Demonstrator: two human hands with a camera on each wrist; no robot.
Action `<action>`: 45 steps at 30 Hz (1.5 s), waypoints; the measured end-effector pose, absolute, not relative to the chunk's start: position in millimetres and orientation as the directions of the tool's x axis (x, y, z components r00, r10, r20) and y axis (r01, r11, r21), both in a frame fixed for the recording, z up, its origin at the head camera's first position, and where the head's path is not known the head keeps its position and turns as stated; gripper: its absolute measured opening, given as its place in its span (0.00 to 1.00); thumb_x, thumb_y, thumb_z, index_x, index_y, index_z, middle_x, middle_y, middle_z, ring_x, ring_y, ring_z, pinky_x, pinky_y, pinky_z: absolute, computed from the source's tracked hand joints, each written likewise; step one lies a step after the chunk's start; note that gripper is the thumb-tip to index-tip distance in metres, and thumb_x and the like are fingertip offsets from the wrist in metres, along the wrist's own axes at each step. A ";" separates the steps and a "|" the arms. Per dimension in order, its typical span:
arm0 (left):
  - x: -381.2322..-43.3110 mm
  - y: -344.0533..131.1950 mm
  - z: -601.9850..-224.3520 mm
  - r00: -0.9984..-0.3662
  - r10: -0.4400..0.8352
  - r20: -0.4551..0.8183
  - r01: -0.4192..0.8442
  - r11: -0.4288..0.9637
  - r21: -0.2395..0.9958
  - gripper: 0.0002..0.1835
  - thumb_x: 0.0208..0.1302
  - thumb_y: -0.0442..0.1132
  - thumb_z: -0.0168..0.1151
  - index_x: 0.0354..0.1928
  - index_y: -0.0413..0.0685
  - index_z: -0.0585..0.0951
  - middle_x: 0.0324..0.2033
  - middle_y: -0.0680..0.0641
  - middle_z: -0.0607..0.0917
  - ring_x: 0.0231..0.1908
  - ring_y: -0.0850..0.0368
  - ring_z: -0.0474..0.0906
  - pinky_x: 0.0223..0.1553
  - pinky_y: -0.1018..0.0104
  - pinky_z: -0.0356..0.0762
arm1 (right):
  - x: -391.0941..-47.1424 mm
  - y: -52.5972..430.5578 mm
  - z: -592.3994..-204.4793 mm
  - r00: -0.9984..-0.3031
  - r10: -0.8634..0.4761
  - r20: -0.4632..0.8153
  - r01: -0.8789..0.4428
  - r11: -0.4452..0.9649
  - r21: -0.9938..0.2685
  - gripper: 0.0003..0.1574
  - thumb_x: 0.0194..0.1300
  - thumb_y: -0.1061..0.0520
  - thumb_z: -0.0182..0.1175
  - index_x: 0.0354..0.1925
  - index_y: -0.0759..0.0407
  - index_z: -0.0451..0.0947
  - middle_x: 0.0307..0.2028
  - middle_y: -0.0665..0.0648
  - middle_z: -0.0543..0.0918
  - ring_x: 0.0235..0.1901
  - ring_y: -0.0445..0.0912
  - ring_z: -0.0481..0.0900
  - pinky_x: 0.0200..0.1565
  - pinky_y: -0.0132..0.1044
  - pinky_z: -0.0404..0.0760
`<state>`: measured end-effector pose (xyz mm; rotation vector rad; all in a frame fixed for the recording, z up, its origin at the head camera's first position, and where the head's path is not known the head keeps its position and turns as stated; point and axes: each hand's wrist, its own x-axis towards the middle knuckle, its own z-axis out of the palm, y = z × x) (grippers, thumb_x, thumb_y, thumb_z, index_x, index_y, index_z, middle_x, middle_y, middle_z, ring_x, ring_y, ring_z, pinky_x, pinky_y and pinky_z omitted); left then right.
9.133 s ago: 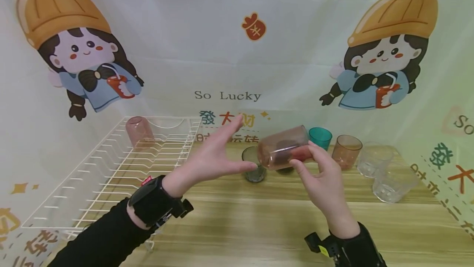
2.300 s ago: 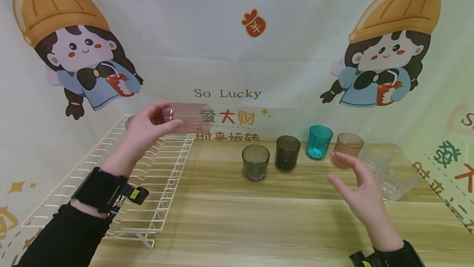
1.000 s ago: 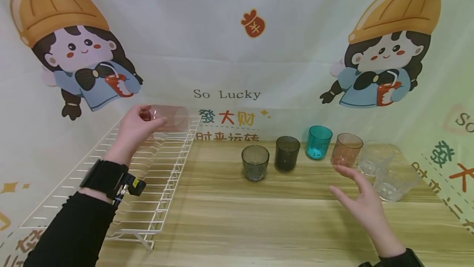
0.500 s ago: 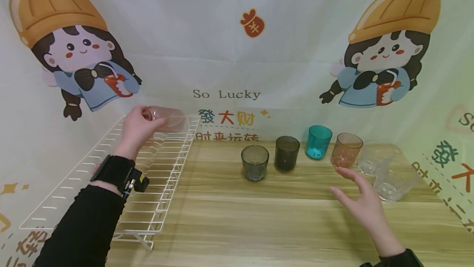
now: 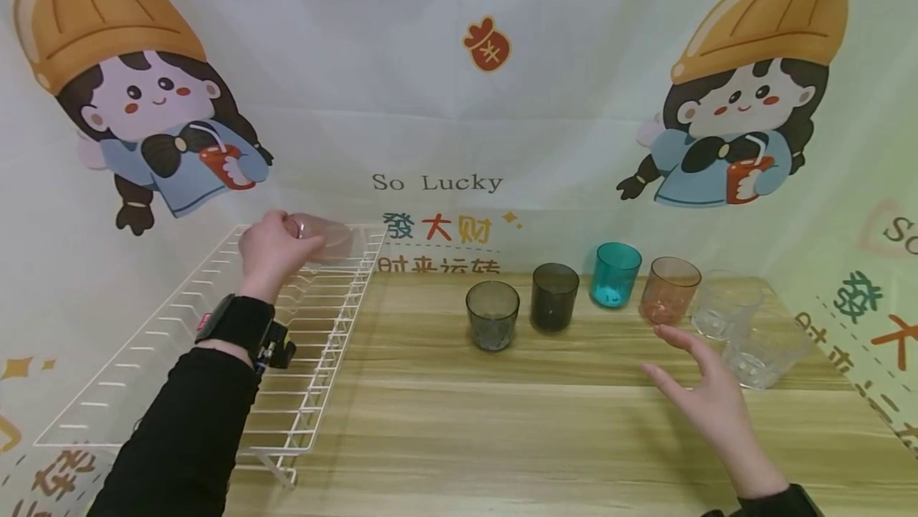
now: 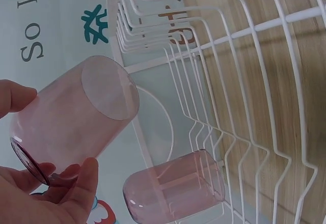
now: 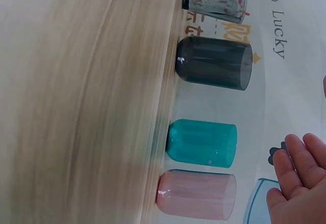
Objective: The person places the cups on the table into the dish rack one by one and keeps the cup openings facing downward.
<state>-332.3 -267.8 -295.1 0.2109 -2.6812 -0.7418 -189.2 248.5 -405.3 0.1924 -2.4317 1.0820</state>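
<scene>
My left hand [image 5: 272, 250] grips a pink glass [image 6: 76, 112] by its base end, fingers and thumb around it. The glass is tilted, its mouth angled down to the right, over the far end of the white wire dish rack [image 5: 315, 358]. A second pink glass [image 6: 175, 188] stands mouth down on the rack in the left wrist view; the hand hides it in the head view. My right hand [image 5: 706, 397] hovers over the table with thumb and fingers spread and holds nothing. Nearest to it are an amber-pink glass [image 5: 670, 291] and a clear glass [image 5: 760, 362].
Along the back of the table stand a grey-green glass [image 5: 492, 316], a dark grey glass [image 5: 555, 298] and a teal glass [image 5: 615, 276], all mouth up. Another clear glass [image 5: 726, 306] stands at the right. A printed cloth [image 5: 445, 127] hangs close behind rack and table.
The pink glass has passed from my right hand to my left and across to the rack. Over the last second, the left hand has tipped its mouth downward and lowered it slightly.
</scene>
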 end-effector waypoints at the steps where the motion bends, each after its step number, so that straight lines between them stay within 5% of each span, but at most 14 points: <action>1: -333.2 -267.4 -296.5 -0.929 -0.226 0.294 -0.049 0.861 0.505 0.33 0.55 0.52 0.57 0.55 0.31 0.69 0.46 0.32 0.77 0.49 0.35 0.70 0.55 0.40 0.62 | -189.3 249.2 -405.3 -0.878 0.058 0.476 -0.316 0.677 -0.665 0.32 0.58 0.55 0.67 0.59 0.61 0.71 0.57 0.62 0.76 0.55 0.45 0.69 0.57 0.45 0.68; 5: -337.2 -265.7 -301.9 -0.930 -0.214 0.300 -0.064 0.895 0.442 0.30 0.56 0.54 0.57 0.50 0.34 0.71 0.46 0.33 0.77 0.47 0.35 0.70 0.57 0.36 0.54 | -190.8 253.3 -405.9 -0.878 0.054 0.476 -0.317 0.679 -0.662 0.33 0.57 0.56 0.67 0.59 0.62 0.71 0.57 0.63 0.76 0.55 0.52 0.70 0.58 0.41 0.67; 9: -340.7 -264.5 -305.7 -0.930 -0.215 0.297 -0.096 0.925 0.367 0.38 0.54 0.65 0.57 0.49 0.36 0.73 0.48 0.34 0.76 0.47 0.34 0.69 0.57 0.34 0.52 | -193.3 258.8 -405.8 -0.886 0.057 0.459 -0.302 0.681 -0.667 0.33 0.57 0.56 0.67 0.60 0.64 0.70 0.58 0.66 0.75 0.55 0.58 0.69 0.56 0.58 0.66; 12: -343.4 -264.2 -308.5 -0.934 -0.216 0.286 -0.110 0.933 0.343 0.41 0.51 0.69 0.57 0.50 0.37 0.73 0.49 0.35 0.76 0.48 0.33 0.68 0.58 0.33 0.49 | -194.6 262.5 -406.0 -0.881 0.063 0.469 -0.304 0.684 -0.663 0.33 0.57 0.57 0.67 0.59 0.66 0.70 0.57 0.68 0.75 0.55 0.60 0.70 0.55 0.61 0.66; 19: -348.3 -264.3 -314.5 -0.934 -0.192 0.300 -0.084 0.938 0.338 0.25 0.53 0.58 0.58 0.37 0.42 0.78 0.44 0.39 0.79 0.42 0.40 0.72 0.56 0.33 0.47 | -193.7 267.5 -406.9 -0.864 0.067 0.498 -0.306 0.717 -0.627 0.32 0.56 0.56 0.68 0.58 0.63 0.72 0.57 0.65 0.76 0.54 0.52 0.70 0.57 0.50 0.68; 23: -349.1 -264.8 -317.2 -0.926 -0.186 0.328 -0.082 0.948 0.308 0.16 0.51 0.52 0.56 0.29 0.45 0.76 0.37 0.41 0.80 0.37 0.43 0.72 0.54 0.36 0.49 | -195.0 269.2 -405.1 -0.866 0.050 0.497 -0.322 0.705 -0.632 0.33 0.56 0.57 0.68 0.58 0.66 0.71 0.57 0.68 0.75 0.54 0.59 0.70 0.56 0.58 0.67; 27: -350.8 -265.4 -319.6 -0.948 -0.134 0.288 -0.026 0.936 0.352 0.24 0.54 0.49 0.59 0.46 0.38 0.76 0.46 0.36 0.79 0.42 0.39 0.74 0.57 0.38 0.56 | -198.4 271.5 -402.0 -0.867 0.027 0.497 -0.337 0.703 -0.627 0.35 0.55 0.58 0.68 0.59 0.68 0.69 0.57 0.71 0.73 0.56 0.66 0.68 0.54 0.66 0.64; 31: -352.7 -264.4 -320.6 -0.968 -0.082 0.236 0.029 0.900 0.435 0.37 0.56 0.45 0.61 0.63 0.29 0.64 0.56 0.29 0.73 0.50 0.34 0.73 0.50 0.42 0.73 | -201.8 274.0 -400.4 -0.852 0.003 0.523 -0.359 0.724 -0.589 0.36 0.54 0.60 0.69 0.59 0.69 0.69 0.56 0.72 0.74 0.55 0.67 0.68 0.53 0.66 0.65; 45: -361.7 -259.3 -320.2 -0.977 -0.058 0.207 0.033 0.911 0.412 0.39 0.57 0.44 0.60 0.66 0.30 0.61 0.58 0.26 0.70 0.55 0.31 0.68 0.55 0.40 0.69 | -204.4 278.3 -400.0 -0.824 -0.047 0.565 -0.383 0.781 -0.494 0.39 0.50 0.61 0.71 0.59 0.69 0.69 0.53 0.73 0.75 0.53 0.67 0.68 0.52 0.66 0.64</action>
